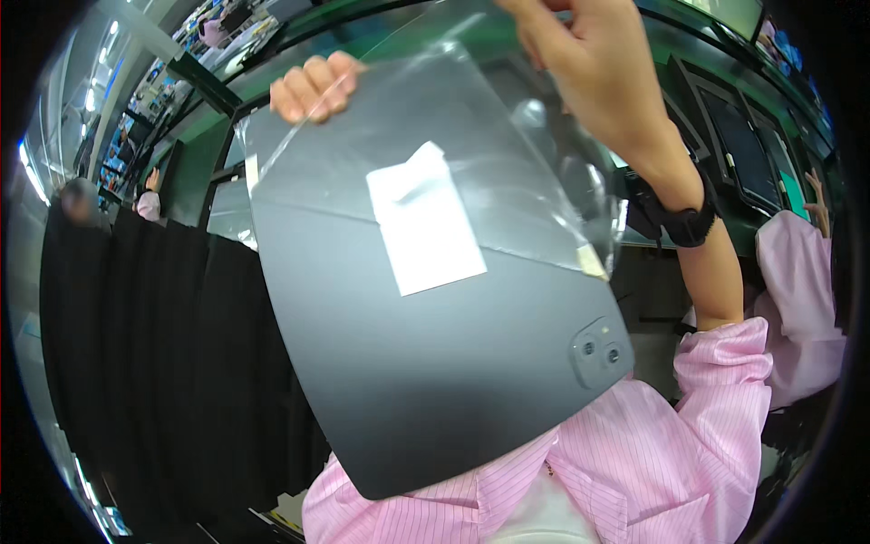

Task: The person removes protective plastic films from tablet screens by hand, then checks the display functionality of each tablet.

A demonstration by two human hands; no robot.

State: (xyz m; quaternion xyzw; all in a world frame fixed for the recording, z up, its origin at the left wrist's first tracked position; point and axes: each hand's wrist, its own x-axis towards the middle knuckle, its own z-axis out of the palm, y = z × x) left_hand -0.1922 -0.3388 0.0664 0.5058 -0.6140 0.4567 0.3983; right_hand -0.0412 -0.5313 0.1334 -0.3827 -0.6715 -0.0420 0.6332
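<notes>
A dark grey tablet (pixel 426 363) is held up close to the camera, back side facing it, filling the middle of the view, with a camera module (pixel 600 352) near its lower right corner and a white rectangular label (pixel 424 222) on its upper half. A clear plastic film (pixel 535 154) lies over its upper part. The left hand (pixel 313 86) grips the top left edge, fingers curled and pinching film and tablet together. The right hand (pixel 580 54) is cut off at the top edge; its fingers cannot be made out, so their grip cannot be told. A black wristband (pixel 684 222) and pink striped sleeve (pixel 716 399) show below; the tablet hides whatever lies behind it
</notes>
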